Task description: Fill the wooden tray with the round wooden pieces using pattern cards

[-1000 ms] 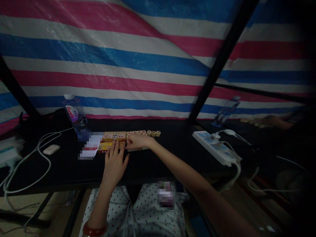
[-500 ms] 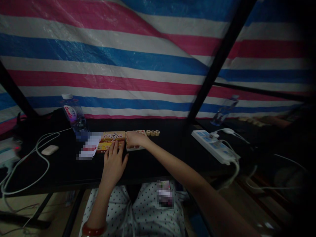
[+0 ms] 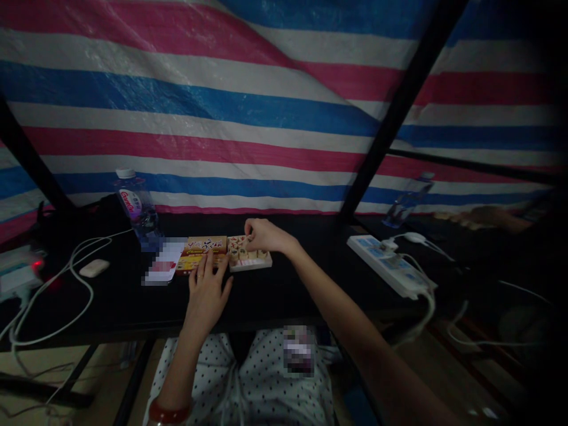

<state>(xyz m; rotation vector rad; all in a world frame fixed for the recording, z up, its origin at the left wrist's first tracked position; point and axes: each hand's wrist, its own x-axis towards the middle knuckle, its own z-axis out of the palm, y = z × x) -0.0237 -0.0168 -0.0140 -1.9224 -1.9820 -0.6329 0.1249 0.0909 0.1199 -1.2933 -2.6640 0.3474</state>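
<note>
Fingers spread, my left hand point(image 3: 208, 293) lies on the printed gold-brown Chinese chess box lid point(image 3: 205, 244). Just right of the lid is a white tray point(image 3: 251, 264) of round wooden Chinese chess pieces point(image 3: 237, 242) with red and dark characters; part of it shows its pale bottom. My right hand point(image 3: 270, 236) is over the tray's far right corner, thumb and fingers pinched together. Whatever is between those fingertips is hidden. The hand also covers the spot just right of the tray.
A water bottle point(image 3: 137, 210) and a blurred card point(image 3: 164, 260) are left of the lid. Further left lie white cables point(image 3: 91, 290) and a small white case point(image 3: 94, 268). On the right are a power strip point(image 3: 390, 266), another bottle point(image 3: 406, 201) and another person's hand point(image 3: 497, 218).
My right hand has risen out of the tray and shifted right, uncovering pieces in it. It now hides the short row of pieces seen beside the tray. My left hand stays on the lid.
</note>
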